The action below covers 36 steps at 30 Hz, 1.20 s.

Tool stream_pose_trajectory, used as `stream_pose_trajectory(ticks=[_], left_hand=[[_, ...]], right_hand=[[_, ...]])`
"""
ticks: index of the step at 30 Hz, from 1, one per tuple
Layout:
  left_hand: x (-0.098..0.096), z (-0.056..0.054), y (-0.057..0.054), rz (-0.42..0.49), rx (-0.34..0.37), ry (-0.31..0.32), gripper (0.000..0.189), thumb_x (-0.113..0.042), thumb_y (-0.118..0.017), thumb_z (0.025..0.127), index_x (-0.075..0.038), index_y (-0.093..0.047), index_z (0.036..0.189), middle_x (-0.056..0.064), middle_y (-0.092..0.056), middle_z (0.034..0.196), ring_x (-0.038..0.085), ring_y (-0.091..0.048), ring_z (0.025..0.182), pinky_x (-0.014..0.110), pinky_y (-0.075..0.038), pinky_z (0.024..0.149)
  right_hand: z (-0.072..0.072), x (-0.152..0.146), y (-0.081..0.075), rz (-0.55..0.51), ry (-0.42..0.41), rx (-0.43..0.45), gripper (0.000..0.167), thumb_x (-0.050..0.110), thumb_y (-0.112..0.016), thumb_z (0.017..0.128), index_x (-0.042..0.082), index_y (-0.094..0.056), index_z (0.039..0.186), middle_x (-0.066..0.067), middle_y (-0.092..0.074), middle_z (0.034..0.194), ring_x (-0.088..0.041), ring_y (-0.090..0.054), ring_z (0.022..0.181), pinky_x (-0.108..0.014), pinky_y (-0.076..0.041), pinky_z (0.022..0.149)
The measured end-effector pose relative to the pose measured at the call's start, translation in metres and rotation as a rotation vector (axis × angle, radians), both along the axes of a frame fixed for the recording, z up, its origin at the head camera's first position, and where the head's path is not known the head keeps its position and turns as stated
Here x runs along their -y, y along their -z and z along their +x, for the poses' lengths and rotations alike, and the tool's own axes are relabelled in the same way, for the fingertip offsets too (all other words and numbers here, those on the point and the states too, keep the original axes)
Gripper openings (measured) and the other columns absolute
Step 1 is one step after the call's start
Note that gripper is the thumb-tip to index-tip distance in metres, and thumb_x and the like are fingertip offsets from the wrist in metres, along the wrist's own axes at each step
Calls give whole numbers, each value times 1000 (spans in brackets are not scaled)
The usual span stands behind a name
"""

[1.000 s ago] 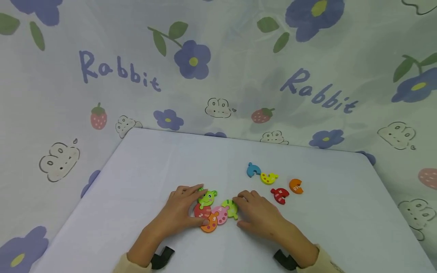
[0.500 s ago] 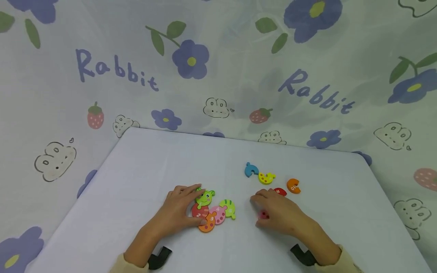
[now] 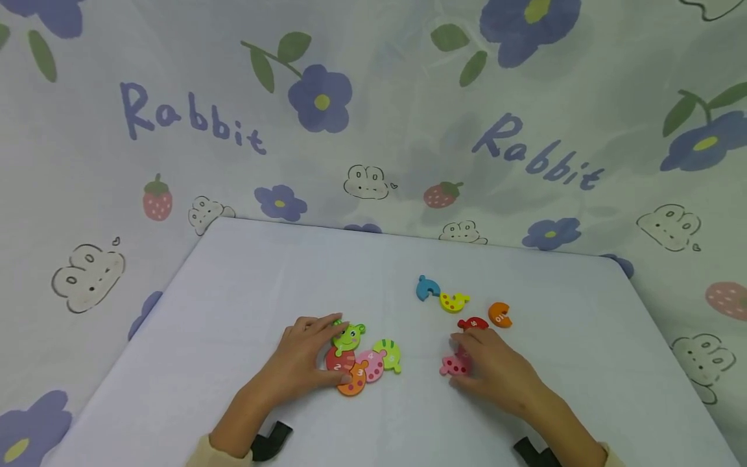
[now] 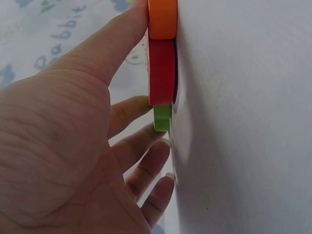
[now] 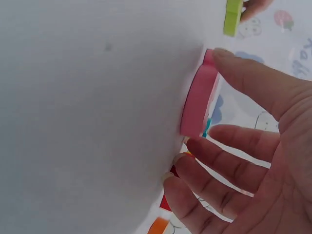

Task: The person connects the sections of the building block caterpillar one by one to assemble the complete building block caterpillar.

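Several number puzzle pieces are joined into a caterpillar chain: a green head (image 3: 349,337), red 2 (image 3: 338,359), orange 3 (image 3: 353,383), pink 4 (image 3: 371,365) and green 5 (image 3: 390,355). My left hand (image 3: 299,357) holds the chain's left side, thumb on the orange piece and fingertips at the head. In the left wrist view, the orange (image 4: 163,19) and red (image 4: 162,73) edges stand beside the thumb. My right hand (image 3: 498,366) lies over a dotted pink puzzle piece (image 3: 454,366), partly covering it. The right wrist view shows its thumb on one end of the pink piece (image 5: 199,100), fingers curled round the other.
Beyond the right hand lie a red piece (image 3: 474,323), an orange 10 piece (image 3: 499,314), a yellow piece (image 3: 454,301) and a blue piece (image 3: 427,288). A white table (image 3: 280,272) meets a patterned cloth backdrop (image 3: 403,130).
My right hand has moved right, away from the green 5 end of the chain, to the dotted pink piece. The left hand stays on the chain.
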State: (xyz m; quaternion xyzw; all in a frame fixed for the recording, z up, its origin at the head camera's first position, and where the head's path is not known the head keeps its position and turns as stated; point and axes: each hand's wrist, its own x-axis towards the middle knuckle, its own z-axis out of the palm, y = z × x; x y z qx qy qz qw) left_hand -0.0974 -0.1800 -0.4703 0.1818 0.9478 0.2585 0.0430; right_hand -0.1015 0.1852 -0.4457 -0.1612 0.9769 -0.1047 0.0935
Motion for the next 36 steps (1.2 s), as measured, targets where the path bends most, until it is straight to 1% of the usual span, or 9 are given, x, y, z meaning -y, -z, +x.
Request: stream_pose_trajectory(ticks=[4, 9, 12, 17, 20, 22, 27, 31, 36], left_hand=[[0, 0, 1, -3, -2, 1, 91, -59, -90, 75, -21, -59, 151, 0, -47, 160, 28, -44, 135, 54, -39, 103], [1, 0, 2, -10, 4, -3, 91, -58, -90, 75, -22, -58, 152, -1, -46, 161, 27, -44, 136, 52, -39, 103], [1, 0, 1, -5, 6, -4, 91, -59, -90, 75, -22, -58, 151, -1, -46, 161, 27, -44, 136, 52, -39, 103], [0, 0, 1, 4, 2, -5, 90, -59, -89, 75, -21, -59, 151, -1, -47, 160, 27, -44, 135, 53, -39, 103], [0, 0, 1, 4, 7, -4, 90, -59, -89, 75, -22, -58, 151, -1, -47, 160, 27, -44, 135, 52, -39, 103], [0, 0, 1, 5, 5, -1, 90, -59, -89, 75, -22, -58, 151, -1, -47, 160, 27, -44, 135, 52, -39, 103], [0, 0, 0, -1, 11, -4, 90, -59, -89, 75, -22, -58, 152, -1, -46, 161, 27, -43, 135, 52, -38, 104], [0, 0, -1, -8, 16, -8, 91, -59, -89, 75, -23, -58, 152, -1, -45, 161, 27, -43, 136, 52, -39, 104], [0, 1, -1, -1, 15, -6, 90, -57, -90, 75, -22, -58, 151, -1, -46, 161, 27, -44, 135, 52, -39, 103]], right_hand=[[2, -4, 1, -16, 45, -23, 77, 45, -96, 72, 14, -67, 136, -6, -66, 130, -28, -59, 124, -49, -56, 95], [4, -2, 4, -21, 74, -30, 68, 50, -94, 72, 12, -71, 123, -7, -66, 122, -27, -59, 116, -48, -57, 93], [4, 0, 5, -8, 86, -35, 69, 55, -93, 71, 12, -72, 120, -7, -66, 119, -27, -59, 114, -48, -58, 92], [-1, 0, 3, -63, 158, -4, 77, 56, -89, 77, 8, -66, 132, -2, -66, 105, -21, -61, 101, -46, -59, 88], [-5, -3, 2, -118, 218, 30, 84, 50, -86, 83, 4, -55, 146, 1, -63, 97, -17, -59, 89, -41, -59, 80], [-8, -7, 2, -144, 240, 38, 85, 44, -85, 87, 2, -48, 151, 1, -62, 94, -16, -57, 84, -38, -59, 75], [-13, -15, 3, -162, 251, 43, 82, 34, -84, 89, -3, -46, 152, 0, -59, 88, -18, -55, 81, -32, -57, 69], [-17, -17, 3, -144, 255, 70, 80, 35, -84, 89, -2, -48, 150, 0, -58, 87, -18, -54, 81, -31, -54, 67], [-21, -15, -4, -112, 204, 62, 75, 37, -84, 89, 0, -53, 147, 1, -55, 79, -17, -52, 73, -32, -48, 60]])
